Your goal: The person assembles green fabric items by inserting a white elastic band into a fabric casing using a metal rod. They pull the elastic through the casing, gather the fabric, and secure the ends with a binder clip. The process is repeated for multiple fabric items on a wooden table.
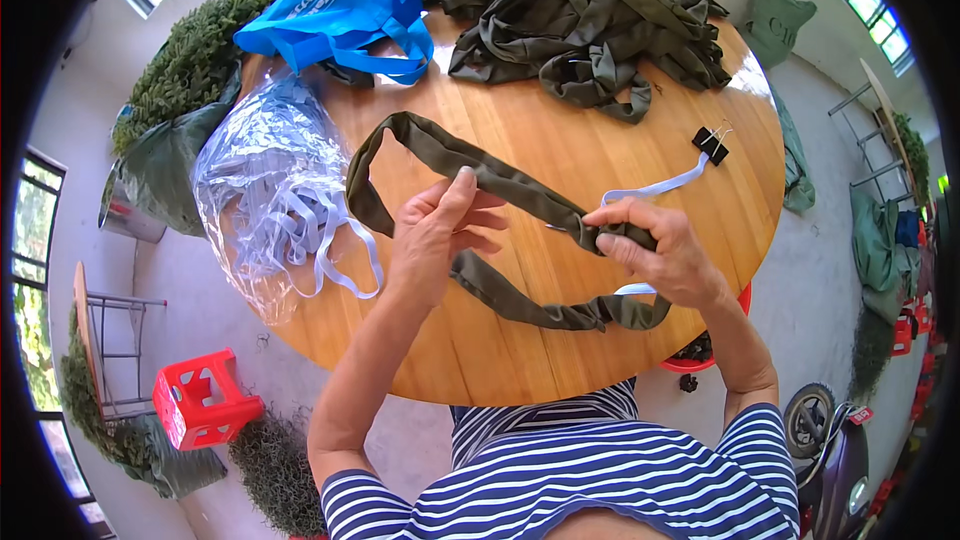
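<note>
A long dark green fabric tube (500, 175) curves in a loop in front of me, over the wooden table. My right hand (660, 250) is closed on a gathered part of it, thumb and fingers pinched together. My left hand (440, 225) is open beside the upper stretch, its thumb at the fabric's edge and its fingers apart. The tube passes behind this hand. A white elastic band (665, 185) runs from a black binder clip (711, 145) on the table to behind my right hand. A short white piece shows again below that hand, near the tube's lower stretch.
The round wooden table (520, 360) carries a heap of dark green fabric strips (590, 10) at the back. A blue bag (340, 20) and a clear plastic bag (240, 170) of white elastic bands lie at left. A red stool (205, 400) stands on the floor.
</note>
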